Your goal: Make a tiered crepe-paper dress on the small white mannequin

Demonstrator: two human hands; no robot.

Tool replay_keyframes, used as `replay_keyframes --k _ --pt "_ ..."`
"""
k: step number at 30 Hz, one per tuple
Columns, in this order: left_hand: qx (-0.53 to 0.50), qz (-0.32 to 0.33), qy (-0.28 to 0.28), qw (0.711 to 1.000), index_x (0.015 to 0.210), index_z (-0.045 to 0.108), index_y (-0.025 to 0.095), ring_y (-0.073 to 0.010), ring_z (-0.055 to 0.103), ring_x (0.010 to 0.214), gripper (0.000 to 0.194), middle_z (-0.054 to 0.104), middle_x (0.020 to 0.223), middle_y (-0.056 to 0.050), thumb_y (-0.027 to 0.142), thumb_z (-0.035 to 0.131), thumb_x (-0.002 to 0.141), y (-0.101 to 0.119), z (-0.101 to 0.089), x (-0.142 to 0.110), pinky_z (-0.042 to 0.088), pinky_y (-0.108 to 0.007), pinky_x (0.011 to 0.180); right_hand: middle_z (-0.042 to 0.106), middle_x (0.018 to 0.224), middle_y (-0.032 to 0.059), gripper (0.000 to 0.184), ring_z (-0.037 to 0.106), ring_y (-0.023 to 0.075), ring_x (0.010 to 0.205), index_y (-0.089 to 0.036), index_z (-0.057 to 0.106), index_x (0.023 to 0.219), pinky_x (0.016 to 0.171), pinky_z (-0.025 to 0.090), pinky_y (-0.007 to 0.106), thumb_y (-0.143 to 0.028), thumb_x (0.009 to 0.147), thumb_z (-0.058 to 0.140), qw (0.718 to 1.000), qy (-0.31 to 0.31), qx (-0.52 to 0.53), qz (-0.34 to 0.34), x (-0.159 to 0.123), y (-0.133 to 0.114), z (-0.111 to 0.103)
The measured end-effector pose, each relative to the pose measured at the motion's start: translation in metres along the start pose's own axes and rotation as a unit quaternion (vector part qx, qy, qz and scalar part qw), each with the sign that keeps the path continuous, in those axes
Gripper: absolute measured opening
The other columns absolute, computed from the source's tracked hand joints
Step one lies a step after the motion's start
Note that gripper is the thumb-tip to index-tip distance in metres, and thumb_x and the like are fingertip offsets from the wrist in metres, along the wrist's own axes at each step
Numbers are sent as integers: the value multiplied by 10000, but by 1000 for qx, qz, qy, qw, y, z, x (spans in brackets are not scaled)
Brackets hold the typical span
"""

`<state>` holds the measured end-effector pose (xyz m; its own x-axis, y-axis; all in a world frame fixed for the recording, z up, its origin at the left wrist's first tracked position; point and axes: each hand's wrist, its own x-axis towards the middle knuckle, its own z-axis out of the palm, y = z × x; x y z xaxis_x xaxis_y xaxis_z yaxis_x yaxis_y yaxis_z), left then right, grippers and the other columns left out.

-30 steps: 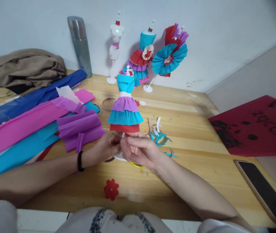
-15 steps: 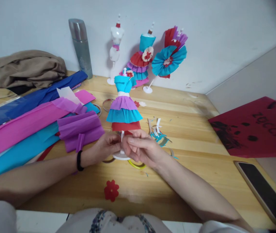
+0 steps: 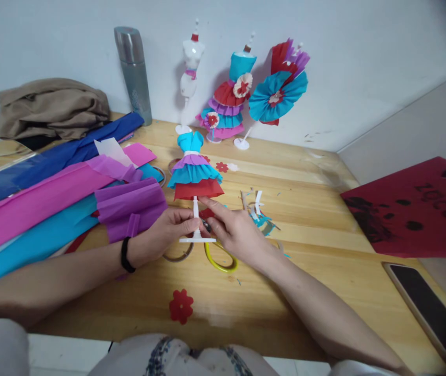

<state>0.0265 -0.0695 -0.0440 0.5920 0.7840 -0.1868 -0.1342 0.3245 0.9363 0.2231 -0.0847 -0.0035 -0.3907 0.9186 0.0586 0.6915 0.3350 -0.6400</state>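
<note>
A small white dress-form mannequin wears a tiered crepe-paper dress (image 3: 195, 172), turquoise on top, with purple, turquoise and red layers below. My left hand (image 3: 172, 230) is closed around its white stand pole (image 3: 196, 209), thumb in front. The mannequin leans away, and its round base (image 3: 197, 241) shows edge-on. My right hand (image 3: 238, 235) has its index finger stretched to the red hem and its thumb apart, near the pole; its other fingers are partly hidden. A bit of red (image 3: 207, 213) shows between them. Below lies a yellow loop (image 3: 223, 258), like a scissors handle.
Crepe-paper rolls (image 3: 43, 193) and a purple sheet (image 3: 131, 203) lie left. Behind stand a bottle (image 3: 135, 78), a bare mannequin (image 3: 191, 68) and dressed ones (image 3: 234, 94). Paper scraps (image 3: 262, 222), a red bag (image 3: 407, 209) and a phone (image 3: 422, 308) are right. A red paper flower (image 3: 181, 306) lies in front.
The mannequin has tipped away from me, so its base now shows edge-on. My right index finger has stretched up to the hem. My left hand keeps its hold on the pole.
</note>
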Motion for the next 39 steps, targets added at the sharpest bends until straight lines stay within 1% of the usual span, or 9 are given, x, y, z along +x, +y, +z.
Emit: replay_keyframes --k 4,8,11,13,15,22,28,34,39 --pt "2 2 4 1000 829 751 115 -149 632 714 419 740 795 -67 533 745 802 2 0 -1 461 -261 710 759 859 123 529 663 240 685 -165 550 1457 748 476 373 -220 939 461 988 -9 -156 12 1 3 3" --pt "-20 -11 14 1000 803 739 118 -144 626 692 428 738 765 -63 544 768 774 5 2 -2 456 -255 691 784 914 125 463 677 229 690 -178 614 1378 726 477 344 -239 939 482 990 16 -137 3 1 2 2" --pt "-37 -12 8 999 800 735 121 -136 624 687 431 748 784 -69 548 777 765 6 2 -2 445 -239 668 765 809 88 269 640 179 630 -179 744 1002 622 433 282 -314 937 520 998 57 -31 3 2 1 0" --pt "-33 -9 -1 999 807 738 123 -140 633 704 435 756 810 -75 556 770 771 5 2 -2 451 -238 675 688 637 47 302 558 139 535 -180 682 738 552 374 258 -395 913 562 995 91 31 26 3 1 -1" --pt "-15 -5 -11 1000 809 745 124 -149 640 722 429 757 828 -80 552 756 786 4 1 -3 461 -244 690 596 536 15 364 467 115 475 -185 606 637 514 320 253 -463 872 593 990 116 63 54 6 3 -1" --pt "83 0 -51 995 801 775 106 -91 494 560 382 689 692 -57 480 702 841 13 5 -6 328 -208 522 436 502 -25 372 367 104 484 -202 505 586 493 262 250 -458 852 545 975 117 175 76 14 18 8" --pt "120 7 -49 992 803 777 105 -99 501 568 383 661 683 -56 472 673 836 13 4 -5 332 -202 522 418 468 -49 303 349 90 435 -199 522 593 467 281 241 -380 835 538 956 119 256 83 13 24 11" --pt "145 16 -49 988 810 771 112 -99 494 569 328 650 681 -46 412 645 850 11 2 -3 335 -203 527 596 516 0 289 488 109 405 -179 612 621 445 345 240 -430 747 546 926 78 348 123 14 15 2" --pt "170 25 -31 985 796 768 114 -99 503 581 288 650 688 -42 363 633 854 9 1 -2 341 -199 529 624 505 34 290 524 124 397 -169 629 576 425 313 247 -395 690 486 903 80 405 116 14 16 0"
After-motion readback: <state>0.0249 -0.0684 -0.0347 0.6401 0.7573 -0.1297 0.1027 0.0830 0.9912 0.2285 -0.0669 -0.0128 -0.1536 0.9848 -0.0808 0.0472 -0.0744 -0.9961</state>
